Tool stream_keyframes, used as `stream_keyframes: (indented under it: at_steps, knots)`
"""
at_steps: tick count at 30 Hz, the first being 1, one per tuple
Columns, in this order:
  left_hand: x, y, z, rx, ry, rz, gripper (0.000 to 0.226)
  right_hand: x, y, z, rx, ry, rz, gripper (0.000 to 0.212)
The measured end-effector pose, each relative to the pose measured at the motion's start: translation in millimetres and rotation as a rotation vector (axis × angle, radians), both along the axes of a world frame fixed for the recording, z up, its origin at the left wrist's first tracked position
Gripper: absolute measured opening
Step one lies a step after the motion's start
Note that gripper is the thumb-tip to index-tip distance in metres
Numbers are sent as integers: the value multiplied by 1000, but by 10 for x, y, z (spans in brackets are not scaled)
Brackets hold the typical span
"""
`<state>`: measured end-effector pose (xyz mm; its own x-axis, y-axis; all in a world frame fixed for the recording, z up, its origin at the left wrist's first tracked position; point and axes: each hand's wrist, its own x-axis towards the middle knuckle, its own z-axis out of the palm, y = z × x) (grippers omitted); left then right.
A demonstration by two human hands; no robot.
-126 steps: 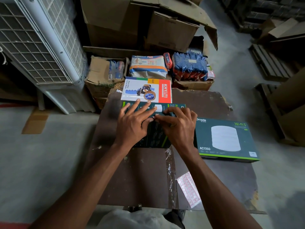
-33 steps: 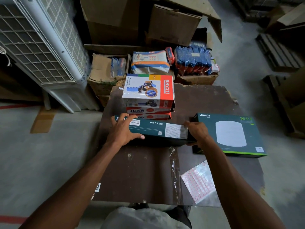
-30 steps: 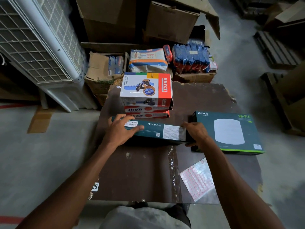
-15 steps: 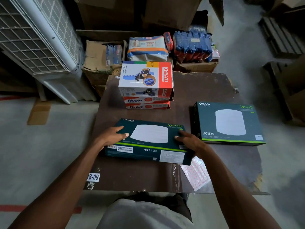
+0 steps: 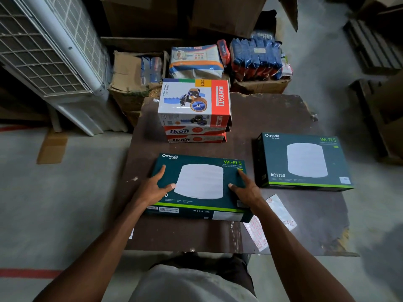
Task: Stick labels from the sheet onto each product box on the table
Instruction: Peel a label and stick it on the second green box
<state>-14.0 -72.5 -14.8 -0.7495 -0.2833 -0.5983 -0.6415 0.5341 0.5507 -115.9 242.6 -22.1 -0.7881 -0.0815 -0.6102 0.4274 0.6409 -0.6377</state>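
**Both hands flat on the near Omada box**

So the near Omada box (image 5: 200, 184) is lying face up on the brown desk (image 5: 272, 118), right at the front edge in front of the person. The left hand (image 5: 152, 188) is resting on the box's left end with fingers spread and pretty much straight, thumb pointing in toward the white disc picture. The right hand (image 5: 245, 188) is doing the same on the right end, index finger stretched up toward the green Wi-Fi 5 print. Neither one is curled around anything, they're just laid flat on the top face.

The label sheet (image 5: 270, 221) is on the desk just beside the box's right front corner, partly tucked under it and under the right forearm, with rows of small red-outlined stickers showing.

A second Omada box (image 5: 303, 162) sits face up to the right, apart from the first. Behind them, a Khyati carton sealer box (image 5: 194, 101) is stacked on two Ikon boxes (image 5: 196, 135).

Past the far edge of the desk there are blue packets (image 5: 255, 55) and cardboard cartons (image 5: 130, 79).
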Motion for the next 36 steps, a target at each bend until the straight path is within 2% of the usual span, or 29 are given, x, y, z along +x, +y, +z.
stream_keyframes:
  at_steps: [5, 10, 15, 27, 36]
  knots:
    - [124, 55, -2, -20, 113, 5, 89, 141, 162, -17, -58, 121, -39, 76]
    - [157, 380, 129, -64, 361, 65, 85, 209, 429, 53, -143, 311, -78, 78]
    - [96, 768, 193, -42, 534, 80, 84, 135, 783, 254, -118, 441, -92, 78]
    - [-703, 2063, 273, 5, 627, 86, 75, -651, 2063, 656, -89, 462, -114, 69]
    - [-1440, 3083, 116, 92, 606, 55, 63, -1457, 3100, 546, -89, 380, -170, 67]
